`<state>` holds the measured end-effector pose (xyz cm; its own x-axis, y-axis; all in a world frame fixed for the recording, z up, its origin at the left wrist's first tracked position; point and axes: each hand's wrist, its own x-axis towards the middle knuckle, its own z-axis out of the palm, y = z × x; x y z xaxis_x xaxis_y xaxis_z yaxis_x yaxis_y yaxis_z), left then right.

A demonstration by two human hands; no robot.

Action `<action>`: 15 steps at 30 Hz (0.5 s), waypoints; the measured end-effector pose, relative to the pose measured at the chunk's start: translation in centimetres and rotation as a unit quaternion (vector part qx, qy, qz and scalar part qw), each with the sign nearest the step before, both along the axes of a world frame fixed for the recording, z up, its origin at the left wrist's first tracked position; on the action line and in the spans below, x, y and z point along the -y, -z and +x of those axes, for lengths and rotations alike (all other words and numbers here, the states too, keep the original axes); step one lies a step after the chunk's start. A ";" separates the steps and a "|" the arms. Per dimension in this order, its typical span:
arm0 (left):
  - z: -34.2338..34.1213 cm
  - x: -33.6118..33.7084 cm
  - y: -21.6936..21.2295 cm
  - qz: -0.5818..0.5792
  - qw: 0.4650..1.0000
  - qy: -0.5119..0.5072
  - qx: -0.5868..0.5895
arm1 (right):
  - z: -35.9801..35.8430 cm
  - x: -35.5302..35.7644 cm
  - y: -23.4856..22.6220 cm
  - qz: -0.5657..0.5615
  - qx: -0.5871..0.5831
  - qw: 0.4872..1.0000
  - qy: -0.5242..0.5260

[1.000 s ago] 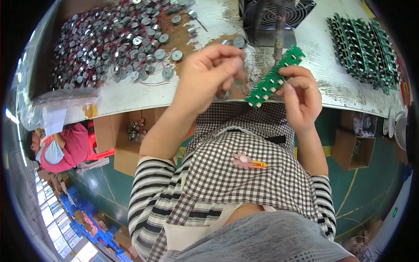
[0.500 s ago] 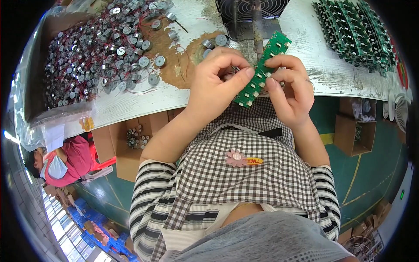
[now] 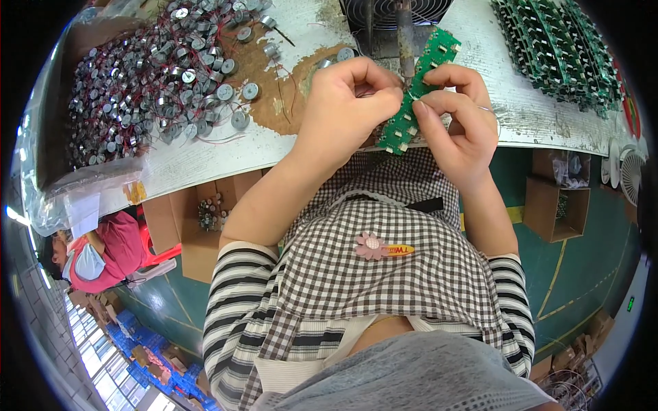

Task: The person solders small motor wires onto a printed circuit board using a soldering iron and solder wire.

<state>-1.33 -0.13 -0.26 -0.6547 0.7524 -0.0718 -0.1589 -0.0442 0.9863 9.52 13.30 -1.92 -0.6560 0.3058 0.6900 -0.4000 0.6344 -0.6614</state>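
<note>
A long green circuit board (image 3: 401, 123) with small white connectors is tilted above the table's near edge. My right hand (image 3: 460, 123) is closed on the board's right edge, thumb and fingers pinching it. On the other side my left hand (image 3: 353, 103) is closed, its thumb and forefinger pinched together against the board. What lies between those fingers is mostly hidden. A stained metal rod (image 3: 404, 44), like a soldering iron, points down at the board, its tip between my two hands.
Many small round silver motors (image 3: 185, 75) with red wires are heaped at the left. Several green boards (image 3: 555, 51) are stacked at the far right. A black fan (image 3: 353, 17) stands behind the rod. Cardboard boxes (image 3: 558, 205) sit below the table; a person (image 3: 113, 250) is at the lower left.
Both hands and the board have shifted slightly away from me, bringing the board farther under the rod's tip. My left fingers are still pinched together.
</note>
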 end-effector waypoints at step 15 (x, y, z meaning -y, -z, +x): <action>0.8 0.8 -0.5 -0.064 0.998 -0.002 -0.015 | 0.9 0.3 1.5 -0.043 -0.012 0.999 -0.009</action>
